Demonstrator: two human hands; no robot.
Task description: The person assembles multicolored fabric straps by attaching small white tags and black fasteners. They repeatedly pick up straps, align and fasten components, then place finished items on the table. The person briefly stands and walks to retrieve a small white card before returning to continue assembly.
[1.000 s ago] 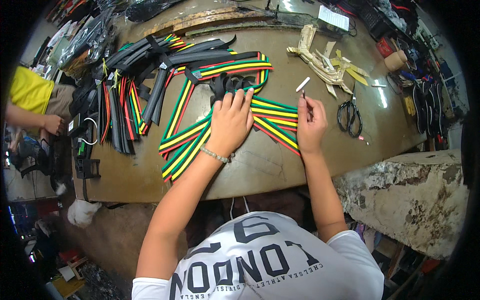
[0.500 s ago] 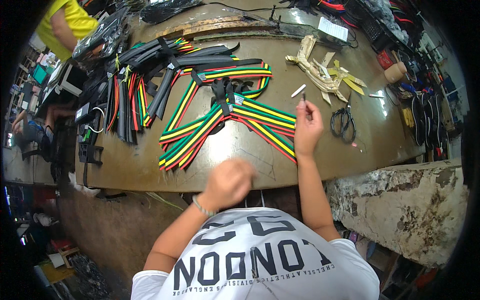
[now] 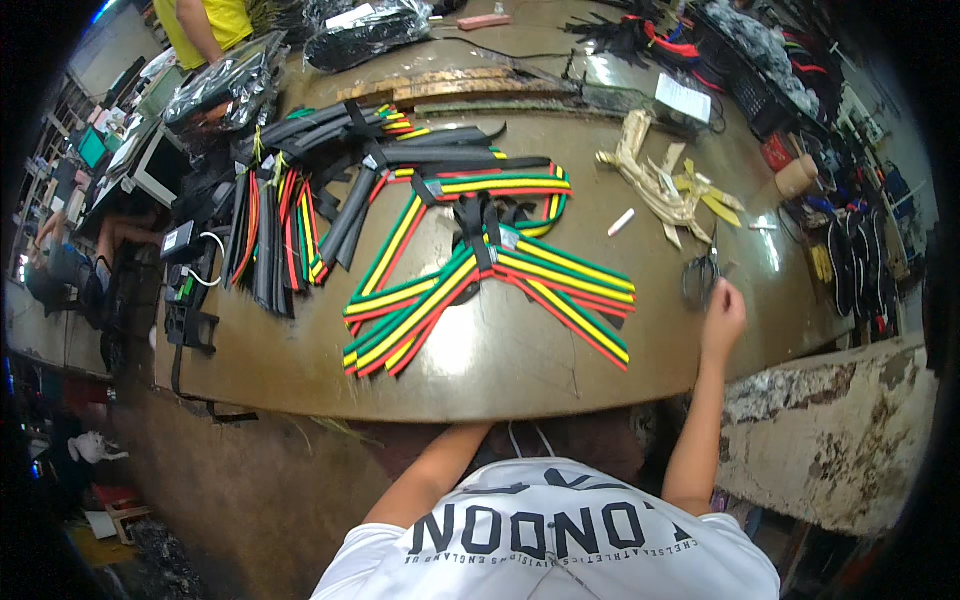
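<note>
My right hand (image 3: 725, 318) is at the right of the table, fingers pinched together beside the black-handled scissors (image 3: 693, 284). A small dark tip shows at the fingertips, too small to make out. My left forearm (image 3: 437, 470) reaches under the table's front edge, which hides the hand. In the middle of the table lies a bundle of green, yellow and red striped straps (image 3: 420, 310), gathered with a black band (image 3: 484, 262). A white chalk-like stick (image 3: 621, 222) lies right of it.
Cream and yellow strip scraps (image 3: 650, 190) lie beyond the scissors. Bundles of black and coloured straps (image 3: 270, 230) hang over the left side, near a small device with a white cable (image 3: 190, 250). A wooden bar (image 3: 460, 90) lies at the back. A person in yellow (image 3: 215, 25) stands far left.
My right hand has moved right, from beside the striped straps to the scissors. My left hand has dropped from above the front edge to below the table. The view has shifted.
</note>
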